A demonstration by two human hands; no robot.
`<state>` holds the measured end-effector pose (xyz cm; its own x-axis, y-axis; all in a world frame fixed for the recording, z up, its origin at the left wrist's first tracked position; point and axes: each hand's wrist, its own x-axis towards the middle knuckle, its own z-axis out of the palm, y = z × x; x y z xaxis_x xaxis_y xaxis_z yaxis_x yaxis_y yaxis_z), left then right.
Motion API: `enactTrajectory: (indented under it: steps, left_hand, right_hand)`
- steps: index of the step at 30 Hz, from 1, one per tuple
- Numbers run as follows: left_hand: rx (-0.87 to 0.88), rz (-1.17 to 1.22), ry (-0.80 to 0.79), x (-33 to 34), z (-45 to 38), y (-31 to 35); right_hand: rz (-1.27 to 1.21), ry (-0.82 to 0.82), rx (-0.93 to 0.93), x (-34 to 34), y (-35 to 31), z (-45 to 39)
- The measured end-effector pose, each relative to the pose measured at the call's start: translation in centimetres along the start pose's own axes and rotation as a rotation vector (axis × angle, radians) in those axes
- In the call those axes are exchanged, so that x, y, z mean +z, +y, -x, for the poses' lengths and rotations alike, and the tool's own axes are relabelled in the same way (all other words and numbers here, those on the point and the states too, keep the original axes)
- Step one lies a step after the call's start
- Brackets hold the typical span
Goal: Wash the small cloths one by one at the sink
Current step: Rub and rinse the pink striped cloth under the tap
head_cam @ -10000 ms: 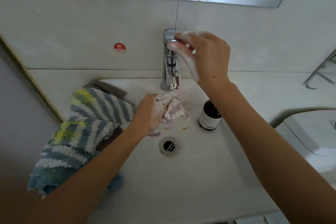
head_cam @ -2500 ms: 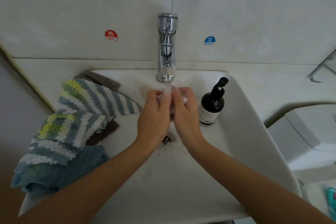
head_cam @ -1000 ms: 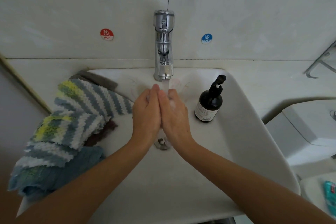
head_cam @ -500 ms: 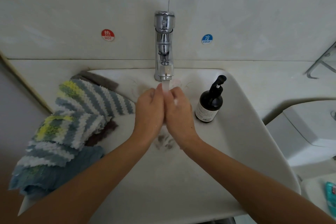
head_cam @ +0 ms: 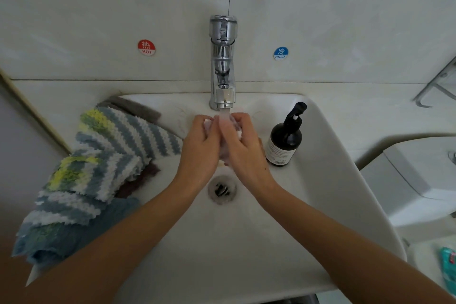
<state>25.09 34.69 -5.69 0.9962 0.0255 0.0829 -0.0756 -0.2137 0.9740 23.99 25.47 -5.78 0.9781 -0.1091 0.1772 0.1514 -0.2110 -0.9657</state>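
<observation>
Both hands are together under the tap (head_cam: 222, 61), in the running stream. The left hand (head_cam: 201, 148) and the right hand (head_cam: 243, 148) are each curled round one small pale cloth (head_cam: 225, 128), which is bunched between the palms above the drain (head_cam: 221, 189). Only slivers of the cloth show between the fingers.

Progress, as a judgement: this cloth appears to be at the rinse stage, since water falls directly on it and little foam is visible. Wringing and setting it aside remain. A pile (head_cam: 98, 163) of striped, grey, brown and blue cloths lies over the left rim of the sink (head_cam: 345, 180); whether any of these are already washed cannot be told. If they are not, most of the task is left.

Orientation: the cloth is wadded, so no clear direction can be read. What shows suggests its long axis runs roughly from the tap toward the person, along the line between the palms. A soap bottle (head_cam: 285, 140) stands just beside the right hand.
</observation>
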Motion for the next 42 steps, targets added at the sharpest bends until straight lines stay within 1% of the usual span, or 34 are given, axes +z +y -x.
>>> enactTrajectory:
  steps: [4, 6, 9, 12, 15, 17, 20, 22, 23, 27, 28, 30, 31, 33, 35, 37, 42]
  left_hand:
    - [0.021, 0.116, 0.055, 0.3, 0.5, 0.4]
    - [0.035, 0.168, 0.056, 0.4, 0.9, 0.9]
    - [0.083, 0.229, 0.009, 0.6, 1.5, 1.3]
    - [0.101, 0.267, -0.031, 0.8, 1.7, 1.3]
    - [0.077, 0.258, -0.051, 1.0, 1.9, 1.5]
    - [0.053, 0.241, -0.013, 1.1, 1.9, 1.4]
    - [0.022, 0.048, 0.035, 0.9, 1.3, 0.6]
    - [0.051, -0.104, 0.042, 0.7, 1.0, 0.0]
    - [0.061, -0.139, 0.055, 0.6, 0.9, -0.2]
    - [0.098, -0.106, 0.065, 0.9, 1.0, -0.1]
    - [0.099, -0.081, 0.069, 1.0, 1.0, 0.0]
    - [0.096, -0.052, 0.087, 1.0, 1.1, 0.3]
    - [0.101, -0.047, 0.090, 1.0, 1.2, 0.5]
    - [0.102, 0.009, 0.102, 1.0, 1.2, 0.7]
    - [0.090, 0.100, 0.141, 0.9, 1.3, 0.7]
    - [0.073, 0.143, 0.169, 0.8, 1.3, 0.6]
    - [-0.003, 0.235, 0.137, 1.3, 1.9, 0.9]
  right_hand:
    - [0.075, -0.006, 0.084, -0.1, 0.2, -0.1]
    - [0.036, -0.003, 0.147, -0.5, 0.0, -0.3]
    - [-0.030, 0.016, 0.217, -0.9, -0.3, -0.6]
    - [-0.044, 0.080, 0.140, -1.0, -0.2, -0.6]
    - [-0.076, 0.129, 0.101, -0.8, 0.0, -0.5]
    - [-0.093, 0.145, 0.093, -0.6, 0.1, -0.4]
    - [-0.109, 0.150, 0.087, -0.4, 0.1, -0.2]
    - [-0.149, 0.147, 0.144, -0.3, 0.2, -0.2]
    - [-0.157, 0.143, 0.175, -0.2, 0.2, -0.2]
    - [-0.031, 0.091, 0.196, 0.1, -0.1, -0.5]
    - [-0.042, 0.071, 0.204, 0.1, -0.4, -0.5]
    - [-0.152, 0.052, 0.281, 0.1, -0.7, -0.3]
    - [-0.204, 0.057, 0.331, 0.1, -0.9, -0.1]
    - [-0.233, 0.074, 0.383, 0.3, -0.7, -0.1]
    - [-0.212, 0.094, 0.370, 0.3, -0.6, -0.1]
    - [-0.175, 0.092, 0.310, 0.2, -0.4, -0.2]
    - [-0.121, 0.099, 0.157, -0.8, -0.4, -0.5]
